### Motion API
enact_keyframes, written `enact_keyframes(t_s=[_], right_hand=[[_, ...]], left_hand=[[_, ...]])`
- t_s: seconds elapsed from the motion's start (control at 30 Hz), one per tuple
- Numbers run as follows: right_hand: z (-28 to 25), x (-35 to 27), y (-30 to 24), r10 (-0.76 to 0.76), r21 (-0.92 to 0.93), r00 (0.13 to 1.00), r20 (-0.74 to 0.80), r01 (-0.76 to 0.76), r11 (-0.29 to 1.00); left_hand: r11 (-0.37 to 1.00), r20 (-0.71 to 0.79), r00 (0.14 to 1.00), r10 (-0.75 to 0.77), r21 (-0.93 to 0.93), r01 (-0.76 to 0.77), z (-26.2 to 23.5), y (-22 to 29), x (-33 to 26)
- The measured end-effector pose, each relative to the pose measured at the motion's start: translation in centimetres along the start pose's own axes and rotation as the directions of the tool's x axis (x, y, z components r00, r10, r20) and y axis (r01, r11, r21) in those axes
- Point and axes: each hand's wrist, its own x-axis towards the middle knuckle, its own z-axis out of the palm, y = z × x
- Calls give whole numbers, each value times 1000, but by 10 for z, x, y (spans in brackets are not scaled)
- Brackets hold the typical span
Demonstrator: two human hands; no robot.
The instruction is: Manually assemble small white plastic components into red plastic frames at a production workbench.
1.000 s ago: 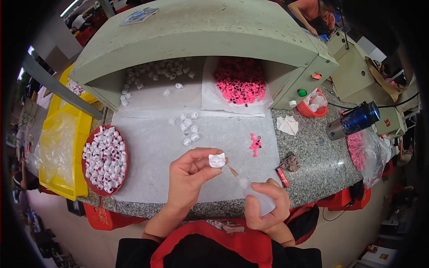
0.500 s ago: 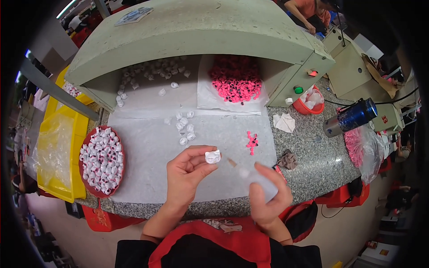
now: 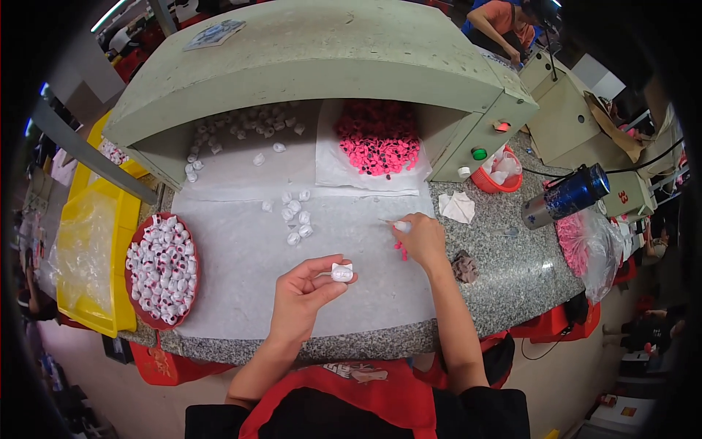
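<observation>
Over white sheet (image 3: 241,263), left hand (image 3: 303,293) pinching white cap (image 3: 341,272), right hand (image 3: 420,238) gripping applicator (image 3: 398,226) near pink pieces (image 3: 401,251).

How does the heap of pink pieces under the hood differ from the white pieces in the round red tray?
The pink ring-shaped plastic pieces lie piled on white paper inside the grey-green hood; the small white plastic pieces fill the round red tray at the table's left edge. Pink ones heap loosely; white ones are contained. Both are small moulded parts.
</observation>
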Motion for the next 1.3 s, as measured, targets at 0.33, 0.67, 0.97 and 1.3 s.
enact_keyframes(t_s=[0.33, 0.67, 0.97, 1.3], right_hand=[[-84, -75, -86, -193, 821, 975, 111, 20, 571], [-78, -77, -78, -143, 776, 963, 228, -92, 624], [-69, -88, -92, -124, 867, 992, 17, 47, 497], [-65, -91, -89, -210, 828, 968, -140, 231, 512]], left_hand=[[968, -25, 976, 216, 139, -210, 14, -4, 2], [952, 90, 975, 202, 214, -218, 19, 6, -7], [980, 58, 978, 199, -33, -197, 19, 4, -11], [890, 97, 920, 380, 234, -392, 18, -7, -13]])
